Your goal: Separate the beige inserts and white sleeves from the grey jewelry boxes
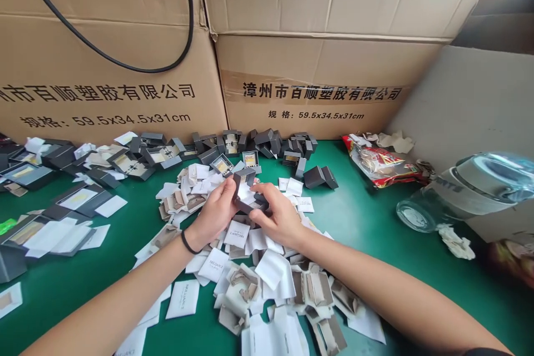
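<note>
Between my two hands is a small dark grey hinged box (245, 182), its lid raised and something white inside. My left hand (217, 208), with a black band at the wrist, grips the box's left side. On the right, my right hand (279, 214) closes its thumb and fingers on the box's front part. Below the hands lies a heap of white printed cards (237, 233) and torn grey-white cardboard inserts (240, 289). Several more dark grey boxes (231, 143) sit behind, some with lids up.
More dark boxes and white papers (62, 233) spread over the left of the green table (359, 245). At right are a red snack packet (379, 161), a clear bottle (459, 194) on its side and crumpled tissue (456, 242). Large cartons (317, 61) wall the back; a black cable (125, 64) hangs there.
</note>
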`<action>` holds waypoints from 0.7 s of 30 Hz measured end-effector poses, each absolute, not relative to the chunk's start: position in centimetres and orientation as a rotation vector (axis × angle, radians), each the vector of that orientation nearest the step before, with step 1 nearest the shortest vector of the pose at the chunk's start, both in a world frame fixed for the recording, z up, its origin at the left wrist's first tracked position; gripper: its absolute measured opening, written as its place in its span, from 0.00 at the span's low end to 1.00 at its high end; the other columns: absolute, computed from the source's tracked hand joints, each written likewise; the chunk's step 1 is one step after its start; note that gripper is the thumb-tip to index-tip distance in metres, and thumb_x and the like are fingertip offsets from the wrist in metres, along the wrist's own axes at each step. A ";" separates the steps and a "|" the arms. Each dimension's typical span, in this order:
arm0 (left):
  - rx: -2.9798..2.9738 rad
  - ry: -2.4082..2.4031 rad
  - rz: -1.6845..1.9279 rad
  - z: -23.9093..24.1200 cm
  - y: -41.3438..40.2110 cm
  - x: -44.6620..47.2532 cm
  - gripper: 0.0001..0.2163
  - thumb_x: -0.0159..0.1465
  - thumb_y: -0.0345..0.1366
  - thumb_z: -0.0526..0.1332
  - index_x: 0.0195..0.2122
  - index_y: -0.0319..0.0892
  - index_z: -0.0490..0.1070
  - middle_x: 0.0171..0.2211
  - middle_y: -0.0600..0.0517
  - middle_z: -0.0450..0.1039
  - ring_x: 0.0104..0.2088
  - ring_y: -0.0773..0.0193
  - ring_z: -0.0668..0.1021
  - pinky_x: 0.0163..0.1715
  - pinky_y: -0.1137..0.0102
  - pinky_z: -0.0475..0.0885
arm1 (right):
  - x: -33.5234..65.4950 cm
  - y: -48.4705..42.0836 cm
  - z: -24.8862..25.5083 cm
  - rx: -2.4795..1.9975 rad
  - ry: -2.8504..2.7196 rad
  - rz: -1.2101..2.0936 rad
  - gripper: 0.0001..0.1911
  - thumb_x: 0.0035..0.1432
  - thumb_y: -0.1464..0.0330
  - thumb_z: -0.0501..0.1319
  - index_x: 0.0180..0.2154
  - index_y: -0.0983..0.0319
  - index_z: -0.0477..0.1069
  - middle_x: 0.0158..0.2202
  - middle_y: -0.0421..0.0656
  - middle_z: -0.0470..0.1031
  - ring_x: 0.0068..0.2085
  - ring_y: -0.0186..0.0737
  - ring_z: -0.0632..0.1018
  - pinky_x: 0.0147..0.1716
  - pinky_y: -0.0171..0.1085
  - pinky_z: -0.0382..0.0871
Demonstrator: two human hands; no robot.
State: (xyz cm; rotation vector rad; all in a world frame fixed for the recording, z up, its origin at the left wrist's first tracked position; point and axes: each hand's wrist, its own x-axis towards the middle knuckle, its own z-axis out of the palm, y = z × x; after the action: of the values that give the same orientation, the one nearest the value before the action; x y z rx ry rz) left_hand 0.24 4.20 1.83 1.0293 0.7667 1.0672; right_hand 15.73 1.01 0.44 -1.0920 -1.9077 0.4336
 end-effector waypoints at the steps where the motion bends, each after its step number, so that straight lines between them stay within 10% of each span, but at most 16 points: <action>1: 0.987 0.769 1.059 1.6 4.3 0.2 0.19 0.63 0.47 0.54 0.49 0.40 0.67 0.43 0.47 0.73 0.46 0.56 0.73 0.46 0.63 0.70 | 15.8 1.1 0.5 -1.062 -1.904 0.437 0.16 0.62 0.58 0.50 0.46 0.59 0.64 0.42 0.46 0.71 0.42 0.40 0.73 0.40 0.39 0.68; 21: 1.148 0.809 0.945 2.0 3.9 0.5 0.18 0.61 0.47 0.56 0.47 0.43 0.72 0.46 0.49 0.73 0.50 0.56 0.71 0.49 0.66 0.67 | 15.5 2.1 -0.5 -1.283 -2.175 -0.102 0.15 0.63 0.61 0.51 0.33 0.59 0.74 0.25 0.41 0.71 0.23 0.31 0.70 0.21 0.33 0.53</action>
State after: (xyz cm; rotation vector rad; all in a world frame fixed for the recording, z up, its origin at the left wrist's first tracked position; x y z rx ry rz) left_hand 0.50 3.86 2.04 1.1482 0.8089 0.9445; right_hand 15.49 2.10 -0.48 -1.2829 -2.1751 -0.1019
